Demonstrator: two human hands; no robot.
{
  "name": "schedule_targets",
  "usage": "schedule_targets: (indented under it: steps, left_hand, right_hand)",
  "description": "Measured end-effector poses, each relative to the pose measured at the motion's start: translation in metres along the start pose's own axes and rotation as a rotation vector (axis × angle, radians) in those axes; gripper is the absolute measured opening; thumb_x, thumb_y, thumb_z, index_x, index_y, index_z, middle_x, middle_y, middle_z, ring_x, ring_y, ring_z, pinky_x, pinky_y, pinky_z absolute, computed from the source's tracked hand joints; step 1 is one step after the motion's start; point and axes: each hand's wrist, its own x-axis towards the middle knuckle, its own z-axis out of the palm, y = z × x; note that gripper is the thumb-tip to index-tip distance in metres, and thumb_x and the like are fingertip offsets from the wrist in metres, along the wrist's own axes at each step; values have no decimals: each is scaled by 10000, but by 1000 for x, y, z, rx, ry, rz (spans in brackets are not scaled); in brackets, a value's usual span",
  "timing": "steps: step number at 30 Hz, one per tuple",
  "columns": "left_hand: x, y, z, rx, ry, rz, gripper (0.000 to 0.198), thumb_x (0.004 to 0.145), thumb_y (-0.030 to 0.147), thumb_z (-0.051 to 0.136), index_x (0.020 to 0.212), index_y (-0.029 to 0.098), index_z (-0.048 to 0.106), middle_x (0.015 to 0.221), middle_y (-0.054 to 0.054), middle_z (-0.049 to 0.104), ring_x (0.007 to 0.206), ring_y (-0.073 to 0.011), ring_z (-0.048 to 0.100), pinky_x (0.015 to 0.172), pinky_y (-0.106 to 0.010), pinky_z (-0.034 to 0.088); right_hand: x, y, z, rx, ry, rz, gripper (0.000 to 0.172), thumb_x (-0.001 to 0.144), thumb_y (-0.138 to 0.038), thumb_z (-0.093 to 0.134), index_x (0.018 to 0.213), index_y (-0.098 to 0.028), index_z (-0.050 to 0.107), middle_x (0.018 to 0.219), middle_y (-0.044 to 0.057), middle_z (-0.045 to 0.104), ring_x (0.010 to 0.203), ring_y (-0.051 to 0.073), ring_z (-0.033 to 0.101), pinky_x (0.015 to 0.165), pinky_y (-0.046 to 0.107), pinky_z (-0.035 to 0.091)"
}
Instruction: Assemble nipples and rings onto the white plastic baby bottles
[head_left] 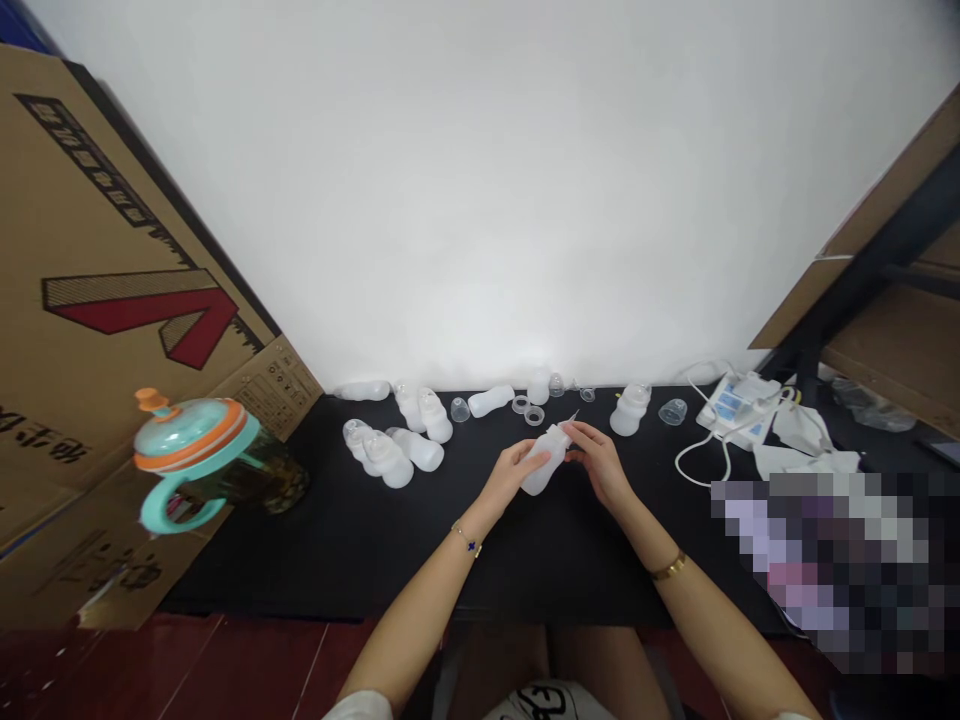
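Observation:
My left hand [511, 472] is wrapped round the body of a white plastic baby bottle [545, 459], which is tilted over the black table [375, 545]. At the bottle's upper end my right hand [598, 458] has its fingers curled, and a thin light piece [573, 417] sticks up there; I cannot make out what it is. Several more white bottles [394, 452] lie on the table to the left and along the wall. Loose clear rings [533, 414] and small clear caps [672, 411] sit just beyond my hands.
A teal and orange lidded jug [199, 455] stands at the table's left edge against a large cardboard box [97, 330]. A white device with cables [739, 402] and plastic bags lie at the right. A wooden frame [877, 270] rises at the far right.

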Motion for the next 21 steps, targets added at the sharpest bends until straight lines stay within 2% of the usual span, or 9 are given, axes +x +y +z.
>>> schedule_targets:
  steps: [6, 21]
  left_hand:
    - [-1, 2, 1, 6, -4, -6, 542, 705, 527, 795, 1088, 151, 721, 999, -90, 747, 930, -263, 671, 785, -316, 475]
    - [-2, 1, 1, 37, 20, 55, 475, 701, 450, 821, 1061, 159, 712, 1055, -104, 747, 966, -275, 686, 836, -344, 502]
  right_hand:
    - [-2, -3, 2, -9, -2, 4, 320, 716, -475, 818, 900, -214, 796, 976, 61, 727, 847, 211, 639, 573, 261, 502]
    - [1, 1, -1, -23, -18, -10, 336, 713, -494, 815, 909, -221, 802, 993, 61, 738, 840, 210, 651, 572, 264, 508]
